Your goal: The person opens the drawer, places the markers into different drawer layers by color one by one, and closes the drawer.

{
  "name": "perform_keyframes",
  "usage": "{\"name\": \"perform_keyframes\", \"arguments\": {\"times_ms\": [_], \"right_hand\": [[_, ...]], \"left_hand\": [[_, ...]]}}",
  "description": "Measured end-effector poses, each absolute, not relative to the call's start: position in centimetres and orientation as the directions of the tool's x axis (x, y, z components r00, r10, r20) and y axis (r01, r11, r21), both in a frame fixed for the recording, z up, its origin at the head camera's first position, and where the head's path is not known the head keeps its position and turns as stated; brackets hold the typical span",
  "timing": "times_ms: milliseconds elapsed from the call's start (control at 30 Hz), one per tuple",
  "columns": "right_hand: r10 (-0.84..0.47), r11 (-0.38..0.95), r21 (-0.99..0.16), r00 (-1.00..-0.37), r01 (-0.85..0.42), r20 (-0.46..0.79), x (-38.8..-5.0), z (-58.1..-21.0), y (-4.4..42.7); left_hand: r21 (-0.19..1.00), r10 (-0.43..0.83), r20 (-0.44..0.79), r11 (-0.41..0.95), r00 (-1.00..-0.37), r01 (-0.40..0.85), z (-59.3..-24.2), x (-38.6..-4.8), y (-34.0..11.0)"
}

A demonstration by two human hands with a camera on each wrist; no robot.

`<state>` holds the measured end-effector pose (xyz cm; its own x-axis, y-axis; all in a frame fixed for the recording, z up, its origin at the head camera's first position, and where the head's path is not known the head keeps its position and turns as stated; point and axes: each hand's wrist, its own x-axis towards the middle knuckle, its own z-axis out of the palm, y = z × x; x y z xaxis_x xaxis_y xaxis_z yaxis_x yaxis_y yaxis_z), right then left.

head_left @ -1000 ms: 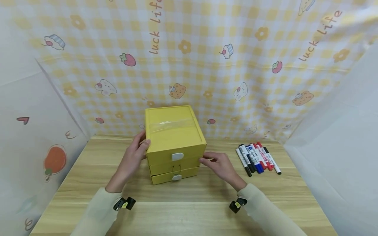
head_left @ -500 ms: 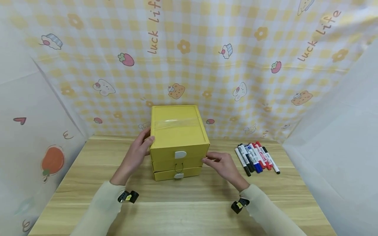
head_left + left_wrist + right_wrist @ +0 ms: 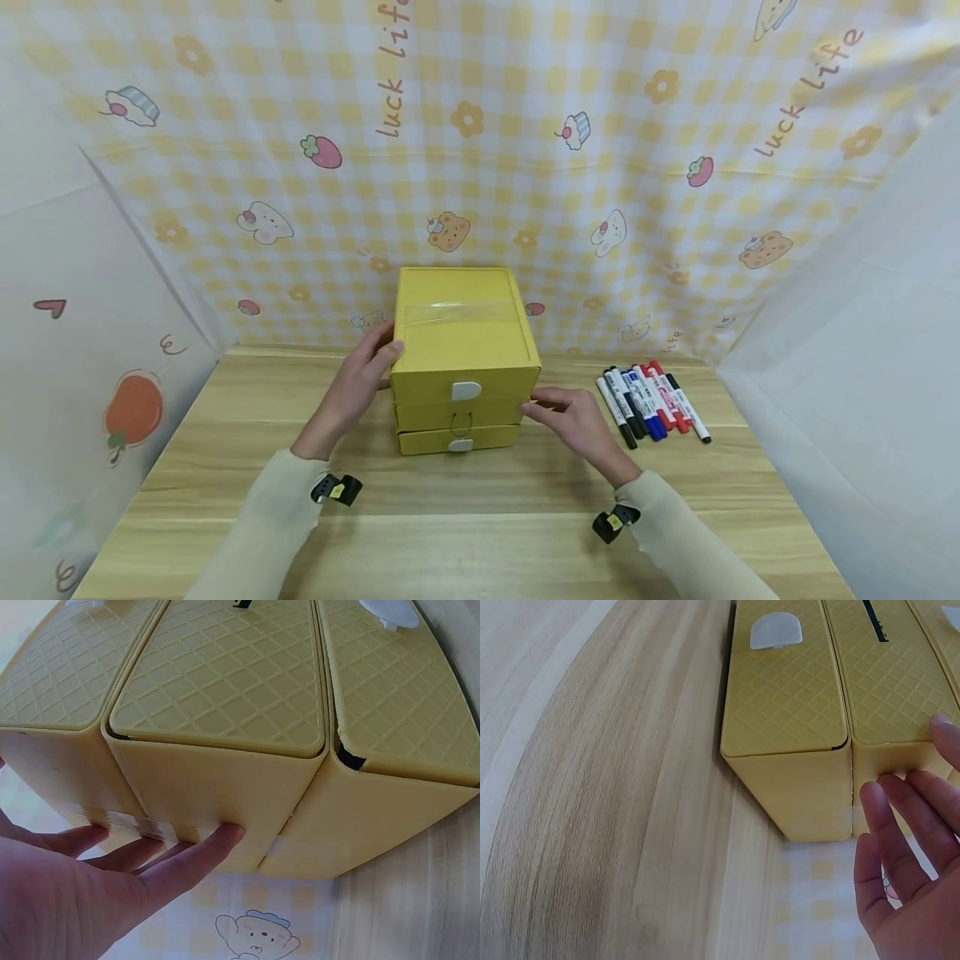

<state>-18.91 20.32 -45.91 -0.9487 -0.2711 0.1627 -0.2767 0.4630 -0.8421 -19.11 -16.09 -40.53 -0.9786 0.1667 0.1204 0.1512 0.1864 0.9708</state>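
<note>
At the wooden table (image 3: 465, 546), left hand (image 3: 352, 387) and right hand (image 3: 575, 423), spread wide, touch opposite sides of the yellow drawer box (image 3: 467, 354) (even pressure should keep it square)

Long cream sleeves (image 3: 258, 521) end beside small black wrist cameras (image 3: 349, 491), each bearing a yellow patch (image 3: 615, 522).

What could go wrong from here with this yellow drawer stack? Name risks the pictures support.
The clear tape crossing the yellow drawer stack might peel under sideways force, letting its tiers slip.
The bottom drawer shows a dark gap at one corner, so it could slide out if tipped.
The right hand lies between the stack and the markers; a shove that way might scatter them.
</note>
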Motion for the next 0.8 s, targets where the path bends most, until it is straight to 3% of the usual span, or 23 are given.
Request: {"name": "perform_keyframes", "arguments": {"times_ms": [800], "right_hand": [[-0.231,0.458,-0.862,-0.966,-0.215,0.119,-19.1,-46.0,21.9]], "left_hand": [[0.973,0.204,0.149,0.146,-0.967,0.181,-41.0,-20.6,-14.6]]}}
